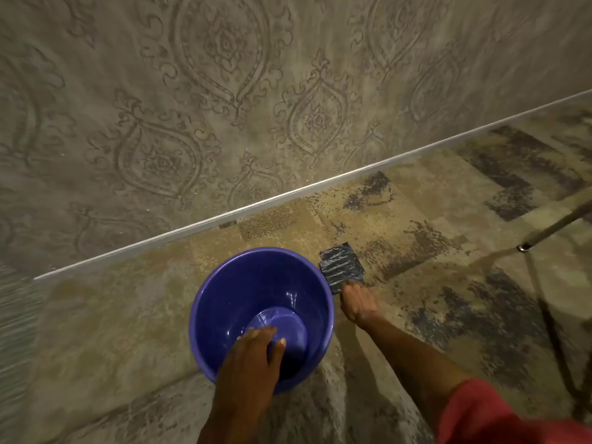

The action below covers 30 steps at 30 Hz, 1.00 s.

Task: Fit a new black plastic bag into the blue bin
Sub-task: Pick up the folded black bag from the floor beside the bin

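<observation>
The blue bin (237, 293) stands upright on the carpet, with nothing inside it. My left hand (256, 350) grips its near rim, fingers curled over the edge into the bin. Just right of the bin a folded black plastic bag (341, 264) lies flat on the carpet. My right hand (357, 301) reaches down to the bag's near edge, fingertips touching it. Whether the fingers have closed on the bag is hidden by the back of the hand.
A patterned wall (224, 107) with a white skirting strip (288, 192) runs behind the bin. A thin metal leg (551, 229) of some furniture stands on the patterned carpet (448, 283) at the right.
</observation>
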Available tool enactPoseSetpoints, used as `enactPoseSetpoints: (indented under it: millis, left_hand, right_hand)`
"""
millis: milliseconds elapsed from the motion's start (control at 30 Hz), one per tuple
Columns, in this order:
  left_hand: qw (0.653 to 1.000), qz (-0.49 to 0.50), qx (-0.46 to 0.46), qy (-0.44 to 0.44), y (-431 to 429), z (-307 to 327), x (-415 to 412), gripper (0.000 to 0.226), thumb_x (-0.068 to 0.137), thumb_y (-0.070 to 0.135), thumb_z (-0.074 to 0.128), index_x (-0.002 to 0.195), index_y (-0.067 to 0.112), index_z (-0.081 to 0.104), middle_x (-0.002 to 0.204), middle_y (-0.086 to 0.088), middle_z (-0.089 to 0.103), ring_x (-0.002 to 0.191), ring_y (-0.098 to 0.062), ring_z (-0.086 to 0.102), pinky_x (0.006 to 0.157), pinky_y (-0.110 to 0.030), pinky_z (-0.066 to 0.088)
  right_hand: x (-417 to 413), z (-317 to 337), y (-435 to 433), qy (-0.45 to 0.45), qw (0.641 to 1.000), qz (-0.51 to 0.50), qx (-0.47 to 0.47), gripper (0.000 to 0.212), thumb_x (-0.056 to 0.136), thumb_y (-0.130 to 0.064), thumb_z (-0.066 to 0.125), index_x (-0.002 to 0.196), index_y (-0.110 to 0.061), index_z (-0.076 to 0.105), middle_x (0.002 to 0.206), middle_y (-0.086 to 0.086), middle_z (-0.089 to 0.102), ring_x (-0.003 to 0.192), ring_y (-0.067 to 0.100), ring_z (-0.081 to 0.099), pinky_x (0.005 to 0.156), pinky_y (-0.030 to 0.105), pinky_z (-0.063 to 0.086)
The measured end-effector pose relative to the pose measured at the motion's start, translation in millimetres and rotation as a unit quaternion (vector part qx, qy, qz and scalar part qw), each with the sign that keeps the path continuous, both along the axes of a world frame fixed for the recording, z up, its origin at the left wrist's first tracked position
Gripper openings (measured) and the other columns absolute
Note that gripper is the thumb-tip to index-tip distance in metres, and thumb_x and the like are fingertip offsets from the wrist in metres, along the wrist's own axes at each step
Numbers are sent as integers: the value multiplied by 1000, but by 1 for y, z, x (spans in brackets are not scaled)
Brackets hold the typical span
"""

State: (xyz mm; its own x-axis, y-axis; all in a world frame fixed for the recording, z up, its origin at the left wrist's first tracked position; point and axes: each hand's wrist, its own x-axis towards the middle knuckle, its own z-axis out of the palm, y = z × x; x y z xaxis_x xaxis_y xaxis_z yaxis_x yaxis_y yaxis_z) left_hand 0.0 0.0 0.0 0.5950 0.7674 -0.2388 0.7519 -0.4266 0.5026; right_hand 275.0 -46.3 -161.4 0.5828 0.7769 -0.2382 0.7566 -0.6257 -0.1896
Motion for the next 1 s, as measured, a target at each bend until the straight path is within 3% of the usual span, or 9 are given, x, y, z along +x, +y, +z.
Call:
enactPoseSetpoints:
  millis: [200, 367, 500, 567, 633, 700, 767, 900, 1000]
  left_hand:
    - [999, -15, 47, -11, 23, -27, 4, 39, 98, 51, 40, 134, 40, 53, 135, 20, 56, 123, -5, 53, 100, -25, 44]
    - [990, 8, 138, -21, 38, -47, 2, 44, 86, 59, 43, 108, 36, 74, 108, 17, 73, 96, -14, 70, 79, -35, 57]
    - [972, 1, 227, -65, 41, -48, 20, 43, 83, 47, 45, 91, 24, 81, 92, 9, 77, 77, -17, 74, 64, -32, 58]
    - [970, -4, 234, -70, 40, -51, 29, 33, 86, 43, 54, 89, 24, 81, 90, 8, 78, 73, -17, 73, 63, -30, 57]
    - [980, -3, 197, -40, 38, -60, 34, 11, 81, 35, 76, 85, 25, 80, 84, 7, 77, 66, -18, 73, 58, -31, 57]
    - [990, -12, 144, -8, 39, -73, 34, 19, 64, 29, 89, 81, 28, 79, 79, 9, 77, 61, -19, 72, 52, -32, 57]
    - [992, -20, 123, 15, 41, -81, 30, 19, 68, 36, 85, 86, 33, 78, 83, 11, 77, 66, -16, 73, 57, -31, 58]
    - [990, 7, 142, 6, 46, -83, 26, 34, 92, 59, 45, 119, 49, 62, 120, 21, 67, 107, -5, 64, 90, -19, 48]
    - [993, -32, 114, -23, 51, -78, 26, 40, 94, 64, 27, 124, 55, 53, 129, 27, 57, 116, 0, 55, 95, -14, 41]
  right_hand:
    - [22, -54, 23, -3, 1000, -2, 11, 22, 97, -5, 47, 105, -3, 68, 110, 15, 63, 94, 27, 63, 75, 34, 48]
    - [38, -108, 35, 0, 998, -7, 55, 18, 97, -13, 51, 102, -10, 68, 108, 11, 64, 88, 24, 61, 67, 29, 40]
    - [42, -138, 42, 12, 997, -10, 69, 26, 97, -14, 52, 122, -10, 57, 126, 13, 56, 108, 26, 57, 90, 37, 48]
    - [43, -144, 44, 17, 998, 1, 63, 33, 98, -15, 52, 131, -8, 52, 135, 15, 51, 121, 30, 53, 100, 41, 45]
    - [45, -150, 46, 16, 998, 9, 63, 32, 99, -20, 50, 130, -11, 53, 132, 13, 54, 117, 28, 54, 99, 40, 47]
    - [47, -152, 49, 11, 998, 10, 67, 28, 99, -23, 50, 125, -15, 56, 123, 9, 58, 106, 23, 57, 92, 37, 51]
    - [50, -158, 52, 8, 998, 3, 65, 26, 97, -24, 51, 121, -17, 57, 117, 6, 59, 100, 20, 55, 88, 35, 51]
    - [60, -181, 58, 4, 1000, -1, 24, 34, 93, -23, 56, 127, -20, 53, 122, 4, 57, 105, 19, 50, 93, 34, 49]
    - [58, -173, 59, -18, 1000, -4, 11, 36, 94, -24, 57, 129, -18, 54, 128, 6, 53, 113, 20, 47, 95, 36, 49]
